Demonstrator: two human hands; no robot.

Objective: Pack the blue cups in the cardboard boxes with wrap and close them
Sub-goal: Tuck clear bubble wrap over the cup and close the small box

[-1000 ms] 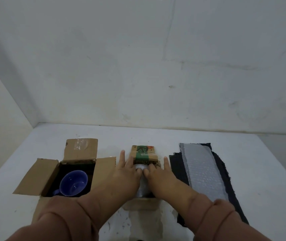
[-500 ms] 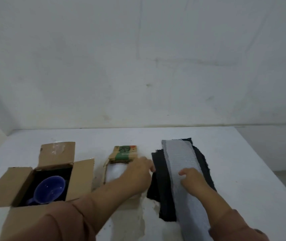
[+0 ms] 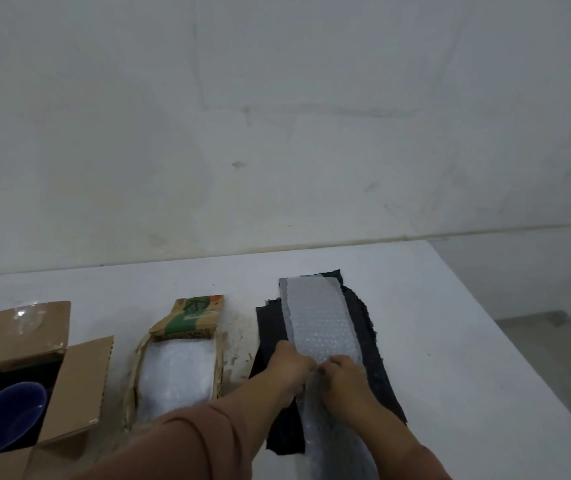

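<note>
While both hands meet over the bubble wrap strip, the left hand and right hand appear to pinch its near part with fingertips almost touching; whether they have truly lifted a layer cannot be told. The strip lies lengthwise on a dark cloth toward the right side of the tabletop, running from mid-depth to the near edge. It looks thin, light and limp, so it should peel up best from an edge or corner, held in two places so it does not sag or cling to the cloth. A blue cup sits unwrapped in the open cardboard box at the near left edge; probably ceramic, so hard, slick and breakable, best taken by the body or handle. Between them a smaller printed box stands open, filled with white wrap; what lies under it is hidden.
</note>
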